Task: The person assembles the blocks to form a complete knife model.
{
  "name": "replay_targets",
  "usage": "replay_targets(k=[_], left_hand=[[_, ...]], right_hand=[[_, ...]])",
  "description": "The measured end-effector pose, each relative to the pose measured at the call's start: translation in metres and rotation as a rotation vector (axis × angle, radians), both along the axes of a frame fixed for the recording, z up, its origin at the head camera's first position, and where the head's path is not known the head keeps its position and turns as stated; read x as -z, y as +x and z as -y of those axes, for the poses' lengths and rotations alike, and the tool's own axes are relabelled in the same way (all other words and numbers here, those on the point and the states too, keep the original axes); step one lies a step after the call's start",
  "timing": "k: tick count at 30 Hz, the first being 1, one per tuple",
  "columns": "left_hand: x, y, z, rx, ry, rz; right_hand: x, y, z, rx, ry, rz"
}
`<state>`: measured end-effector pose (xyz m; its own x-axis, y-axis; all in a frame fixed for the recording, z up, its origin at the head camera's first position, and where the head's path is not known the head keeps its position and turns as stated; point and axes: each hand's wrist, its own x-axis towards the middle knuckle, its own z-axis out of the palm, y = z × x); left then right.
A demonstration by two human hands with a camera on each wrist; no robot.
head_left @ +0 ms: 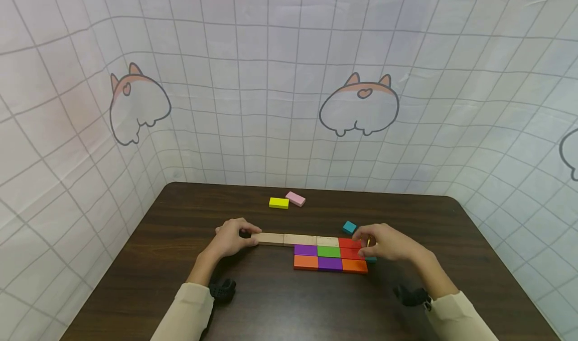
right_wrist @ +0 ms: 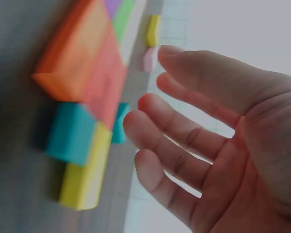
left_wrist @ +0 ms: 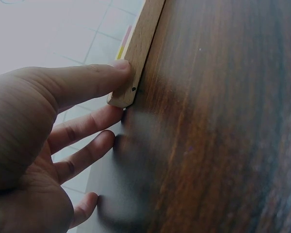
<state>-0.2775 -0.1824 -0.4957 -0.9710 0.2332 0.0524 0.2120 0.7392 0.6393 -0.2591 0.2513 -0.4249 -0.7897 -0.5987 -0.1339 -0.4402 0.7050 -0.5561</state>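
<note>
A plain wooden block (head_left: pixel 270 238) ends a straight row of wooden blocks on its left side. My left hand (head_left: pixel 232 236) pinches that end, thumb against the side and index finger at the corner. Colored blocks lie flush in front of the row's right part: purple (head_left: pixel 305 250), green (head_left: pixel 328 251), orange (head_left: pixel 305 263) and red (head_left: pixel 352 254) among them. Over the right edge hovers my right hand (head_left: pixel 386 241), fingers loosely bent and holding nothing. Below it, in the right wrist view, a teal block (right_wrist: pixel 70 131) and a yellow block (right_wrist: pixel 82 187) touch the red edge.
Behind the row sits a separate teal block (head_left: pixel 349 227). Farther back, a yellow block (head_left: pixel 278 203) and a pink block (head_left: pixel 295 199) lie side by side. The dark wooden table (head_left: pixel 271 306) meets a white gridded curtain (head_left: pixel 280 145) at the back.
</note>
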Motion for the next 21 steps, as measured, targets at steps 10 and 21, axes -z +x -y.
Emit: replay_targets(k=[10,21], left_hand=[[0.000,-0.002,-0.001,0.004,-0.013,-0.009],[0.000,0.000,-0.001,0.001,-0.016,-0.006]], right_hand=[[0.001,-0.055,0.041,0.101,-0.173,-0.040],[0.029,-0.102,0.094,0.140,-0.215,-0.043]])
